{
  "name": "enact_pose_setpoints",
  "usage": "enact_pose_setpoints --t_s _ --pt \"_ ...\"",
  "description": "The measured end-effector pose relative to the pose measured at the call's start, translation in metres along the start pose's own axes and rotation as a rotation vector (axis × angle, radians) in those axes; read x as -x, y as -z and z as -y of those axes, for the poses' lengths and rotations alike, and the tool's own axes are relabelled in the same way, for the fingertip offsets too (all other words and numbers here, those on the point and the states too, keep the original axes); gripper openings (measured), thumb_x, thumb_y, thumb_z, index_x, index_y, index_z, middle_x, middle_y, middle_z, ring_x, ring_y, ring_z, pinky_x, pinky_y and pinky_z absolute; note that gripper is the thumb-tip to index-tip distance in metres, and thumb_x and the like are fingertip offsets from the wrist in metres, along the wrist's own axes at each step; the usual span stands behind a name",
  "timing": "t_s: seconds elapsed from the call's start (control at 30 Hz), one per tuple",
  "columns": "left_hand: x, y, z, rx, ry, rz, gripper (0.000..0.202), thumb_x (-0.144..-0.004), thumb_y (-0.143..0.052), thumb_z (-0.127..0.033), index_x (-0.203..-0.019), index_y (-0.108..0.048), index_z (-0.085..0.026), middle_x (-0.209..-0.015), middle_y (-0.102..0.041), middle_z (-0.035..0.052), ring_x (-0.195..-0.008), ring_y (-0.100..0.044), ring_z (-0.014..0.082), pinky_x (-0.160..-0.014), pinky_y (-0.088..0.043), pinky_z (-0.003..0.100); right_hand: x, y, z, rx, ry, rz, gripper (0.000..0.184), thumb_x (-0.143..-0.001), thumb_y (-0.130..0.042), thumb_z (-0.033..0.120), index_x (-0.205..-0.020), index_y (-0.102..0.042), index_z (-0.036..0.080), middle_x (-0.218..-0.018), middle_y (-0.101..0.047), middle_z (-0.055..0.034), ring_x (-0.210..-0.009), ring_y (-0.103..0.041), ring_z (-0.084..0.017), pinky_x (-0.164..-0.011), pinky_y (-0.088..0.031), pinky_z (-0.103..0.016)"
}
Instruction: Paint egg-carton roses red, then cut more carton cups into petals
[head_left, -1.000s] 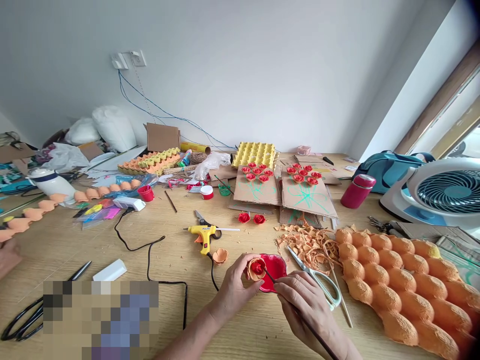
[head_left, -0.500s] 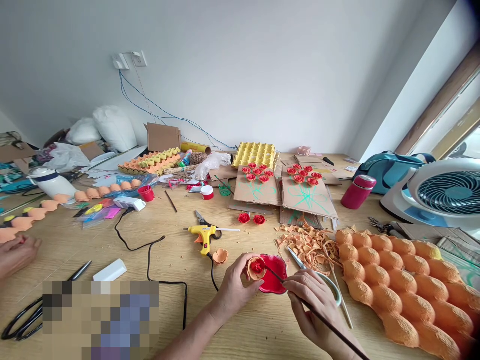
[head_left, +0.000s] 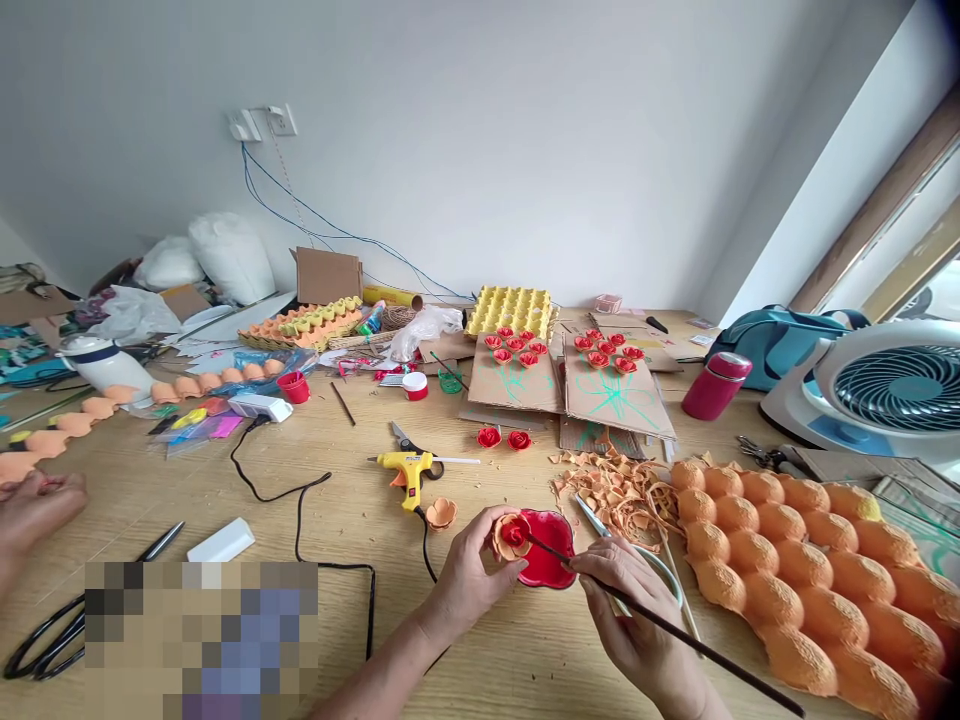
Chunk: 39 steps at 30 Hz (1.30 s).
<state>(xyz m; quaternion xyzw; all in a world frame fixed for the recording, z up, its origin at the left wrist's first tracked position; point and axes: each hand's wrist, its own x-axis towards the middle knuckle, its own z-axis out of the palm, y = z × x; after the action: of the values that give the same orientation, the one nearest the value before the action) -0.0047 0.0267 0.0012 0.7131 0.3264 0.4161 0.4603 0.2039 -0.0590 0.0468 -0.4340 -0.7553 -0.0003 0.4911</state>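
Note:
Between the thumb and fingers of my left hand point(head_left: 474, 562) is an egg-carton flower point(head_left: 511, 538), its centre red and its outer petals still bare orange. My right hand point(head_left: 637, 610) grips a long dark paintbrush point(head_left: 675, 628), whose tip meets the flower's red middle. Just behind and beneath the brush lies a scalloped dish of red paint point(head_left: 547, 560). An unpainted orange flower point(head_left: 441, 514) rests left of my left hand, near a yellow glue gun point(head_left: 405, 474). Scissors with pale handles point(head_left: 660, 575) lie partly behind my right hand.
Orange carton scraps point(head_left: 615, 490) and a large orange egg tray point(head_left: 802, 560) spread along the right. Two red flowers point(head_left: 504, 438) sit before cardboard sheets point(head_left: 619, 395) bearing more red flowers. A black cord point(head_left: 300, 520) crosses the left side. Another person's hand point(head_left: 45, 505) is at far left.
My right hand has tilted the paintbrush, its back end swinging right and slightly up. The flower and my left hand stay nearly still. The other person's hand shifted slightly.

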Motion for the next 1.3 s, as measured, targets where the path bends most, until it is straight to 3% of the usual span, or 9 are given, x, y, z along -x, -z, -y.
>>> enact_pose_setpoints --t_s 0.2,0.7,0.87,1.13,1.3 --pt "0.0 0.0 -0.001 0.016 0.006 0.028 0.045 -0.082 -0.076 -0.022 -0.124 -0.06 -0.019 -0.122 -0.07 0.0102 -0.11 -0.068 0.0251 -0.095 -0.054 0.032 0.0 -0.001 -0.001 -0.039 -0.006 -0.062 0.026 -0.094 -0.054 0.005 -0.111 -0.062 0.023 -0.086 -0.071 -0.0042 -0.081 -0.068 -0.018 -0.078 -0.056 -0.032" --pt "-0.002 -0.001 -0.003 0.105 0.044 -0.026 0.044 -0.08 -0.076 -0.025 -0.12 -0.061 -0.018 -0.116 -0.07 0.0097 -0.108 -0.067 0.0249 -0.094 -0.054 0.033 0.004 -0.003 -0.003 -0.086 -0.08 -0.013 0.019 -0.098 -0.053 0.01 -0.107 -0.061 0.023 -0.084 -0.067 -0.0032 -0.076 -0.064 -0.017 -0.076 -0.054 -0.031" --pt "-0.003 -0.002 -0.007 0.07 0.071 -0.064 0.046 -0.078 -0.077 -0.031 -0.118 -0.06 -0.018 -0.111 -0.07 0.0088 -0.103 -0.066 0.0239 -0.088 -0.056 0.031 0.0 0.003 0.001 -0.09 -0.081 -0.083 0.016 -0.099 -0.05 0.013 -0.103 -0.062 0.023 -0.081 -0.068 -0.0022 -0.073 -0.065 -0.016 -0.071 -0.054 -0.029" --pt "0.018 0.003 -0.006 -0.124 0.087 -0.271 0.038 -0.078 -0.073 -0.028 -0.112 -0.059 -0.02 -0.097 -0.068 0.0038 -0.084 -0.065 0.0183 -0.07 -0.053 0.027 0.002 0.0 -0.003 -0.043 -0.12 -0.165 0.016 -0.101 -0.05 0.021 -0.109 -0.064 0.023 -0.09 -0.074 -0.005 -0.079 -0.072 -0.018 -0.072 -0.058 -0.028" --pt "0.034 0.006 -0.005 -0.138 0.118 -0.382 0.044 -0.073 -0.073 -0.022 -0.114 -0.058 -0.019 -0.104 -0.07 0.0061 -0.09 -0.068 0.0201 -0.077 -0.056 0.03 0.009 -0.012 -0.013 -0.073 -0.156 -0.143 0.017 -0.102 -0.05 0.026 -0.111 -0.064 0.022 -0.093 -0.077 -0.0064 -0.08 -0.075 -0.02 -0.071 -0.059 -0.03"
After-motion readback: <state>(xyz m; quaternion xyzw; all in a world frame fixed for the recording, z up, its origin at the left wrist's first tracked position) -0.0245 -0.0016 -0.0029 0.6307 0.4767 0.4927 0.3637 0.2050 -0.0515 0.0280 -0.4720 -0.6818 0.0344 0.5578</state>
